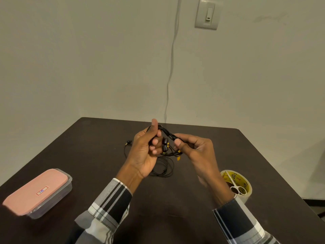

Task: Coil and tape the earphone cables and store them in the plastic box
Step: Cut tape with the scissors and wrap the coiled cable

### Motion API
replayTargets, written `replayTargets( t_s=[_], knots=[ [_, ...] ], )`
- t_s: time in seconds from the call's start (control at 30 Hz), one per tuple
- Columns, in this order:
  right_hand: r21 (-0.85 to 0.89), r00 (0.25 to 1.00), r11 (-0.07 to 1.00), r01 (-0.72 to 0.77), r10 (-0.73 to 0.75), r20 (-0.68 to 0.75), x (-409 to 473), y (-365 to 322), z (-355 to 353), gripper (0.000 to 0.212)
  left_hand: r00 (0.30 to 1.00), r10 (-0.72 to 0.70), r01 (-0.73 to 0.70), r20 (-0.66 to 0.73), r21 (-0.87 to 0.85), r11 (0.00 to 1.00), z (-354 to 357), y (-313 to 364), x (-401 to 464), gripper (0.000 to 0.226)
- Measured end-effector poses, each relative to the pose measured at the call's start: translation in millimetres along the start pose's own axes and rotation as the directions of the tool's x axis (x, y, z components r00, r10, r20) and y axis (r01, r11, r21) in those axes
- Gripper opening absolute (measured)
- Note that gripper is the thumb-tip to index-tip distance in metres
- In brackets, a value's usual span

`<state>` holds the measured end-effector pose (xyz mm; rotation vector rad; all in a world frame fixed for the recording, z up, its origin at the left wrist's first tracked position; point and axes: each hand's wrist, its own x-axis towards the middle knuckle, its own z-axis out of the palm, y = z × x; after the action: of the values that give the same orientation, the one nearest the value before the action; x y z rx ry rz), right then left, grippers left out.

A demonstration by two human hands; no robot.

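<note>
Left hand (146,152) and right hand (195,148) both grip the black earphone cable (168,136) stretched between them.

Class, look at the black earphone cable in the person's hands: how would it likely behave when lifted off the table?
Probably floppy: the earphone cable bends in loose loops between the left hand and right hand. Likely light, held by fingertips alone. Its slack tail may trail and tangle.
</note>
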<state>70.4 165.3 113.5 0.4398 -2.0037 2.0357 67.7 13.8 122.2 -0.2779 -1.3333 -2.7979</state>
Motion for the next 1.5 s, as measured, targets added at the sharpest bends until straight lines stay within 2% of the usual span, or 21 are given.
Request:
replayTargets(
  t_s=[0.17, 0.5, 0.77, 0.87, 1.0, 1.1, 1.17, 1.3, 1.4, 1.5],
  knots=[
    [0.030, 0.999, 0.999, -0.017, 0.018, -0.037, 0, 5, 0, 0.027, 0.995, -0.042, 0.040, 0.091, 0.020, 0.999, 2, -3, -1, 0.031],
    [0.127, 0.993, 0.986, -0.108, 0.113, -0.027, -1, 13, 0, 0.015, 0.976, -0.134, 0.146, 0.174, -0.054, 0.988, 7, -3, -7, 0.034],
    [0.284, 0.985, 0.944, -0.167, 0.170, 0.012, -2, 19, 5, 0.021, 0.979, -0.096, 0.112, 0.181, -0.082, 0.990, 6, -4, -4, 0.040],
    [0.290, 0.986, 0.944, -0.158, 0.169, -0.014, 0, 19, 3, 0.021, 0.966, -0.119, 0.129, 0.231, -0.028, 0.991, 3, -4, -4, 0.042],
    [0.239, 0.988, 0.961, -0.142, 0.153, -0.027, 2, 19, 1, 0.021, 0.920, -0.213, 0.192, 0.328, 0.094, 0.977, 0, -2, -5, 0.062],
    [0.228, 0.986, 0.962, -0.149, 0.163, -0.041, 3, 21, 0, 0.023, 0.894, -0.289, 0.284, 0.343, 0.067, 0.956, -5, -1, -3, 0.081],
    [0.223, 0.985, 0.963, -0.150, 0.164, -0.047, 4, 21, 0, 0.022, 0.888, -0.317, 0.319, 0.334, 0.051, 0.946, -9, -2, -3, 0.076],
    [0.222, 0.987, 0.966, -0.136, 0.151, -0.050, 6, 19, -1, 0.018, 0.867, -0.314, 0.329, 0.387, 0.031, 0.944, -14, -4, -2, 0.045],
    [0.227, 0.989, 0.966, -0.123, 0.137, -0.050, 6, 19, -6, 0.017, 0.875, -0.297, 0.302, 0.382, 0.049, 0.952, -11, -8, -3, 0.044],
    [0.240, 0.991, 0.965, -0.103, 0.119, -0.053, 7, 14, -9, 0.015, 0.895, -0.316, 0.294, 0.316, 0.117, 0.949, -9, -13, -6, 0.049]
  ],
)
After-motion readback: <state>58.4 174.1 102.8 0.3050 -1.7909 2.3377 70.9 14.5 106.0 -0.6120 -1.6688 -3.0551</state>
